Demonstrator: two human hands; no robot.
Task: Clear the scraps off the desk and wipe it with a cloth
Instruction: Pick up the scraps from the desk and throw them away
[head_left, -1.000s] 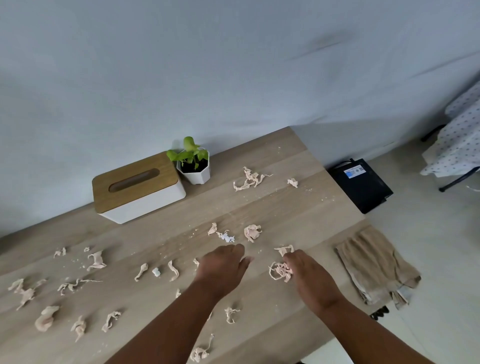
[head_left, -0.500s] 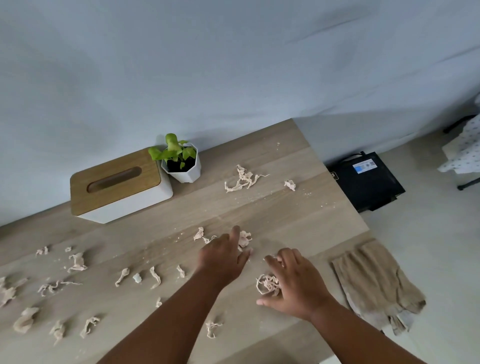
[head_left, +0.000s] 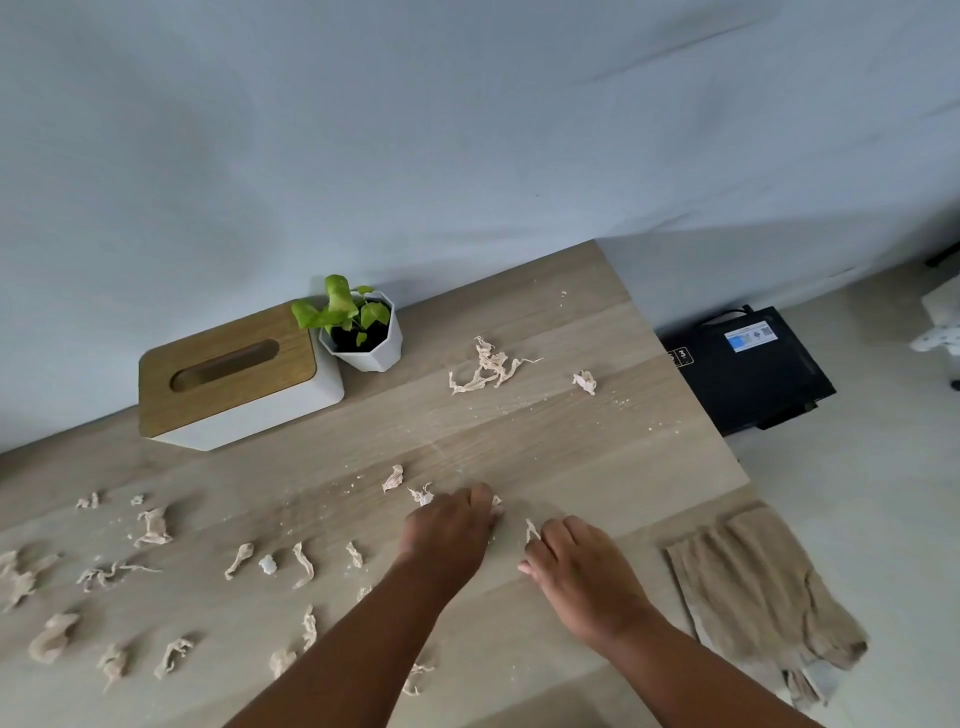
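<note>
Left hand (head_left: 449, 527) curled over a scrap (head_left: 497, 503) mid-desk (head_left: 545, 441), right hand (head_left: 574, 569) beside it pinching another scrap (head_left: 531, 530) (fingers hidden), folded cloth (head_left: 748, 587) right of both hands, tissue box (head_left: 234, 374) behind them.

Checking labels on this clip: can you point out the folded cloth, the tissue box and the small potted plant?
Folded cloth (head_left: 748, 587): head view, on the middle of its flat folded part at the desk's right end.
Tissue box (head_left: 228, 364): head view, on the wooden lid beside the slot.
Potted plant (head_left: 370, 349): head view, on the white pot's front wall.

Both hands (head_left: 449, 525) (head_left: 576, 564) curled, palms down
</note>
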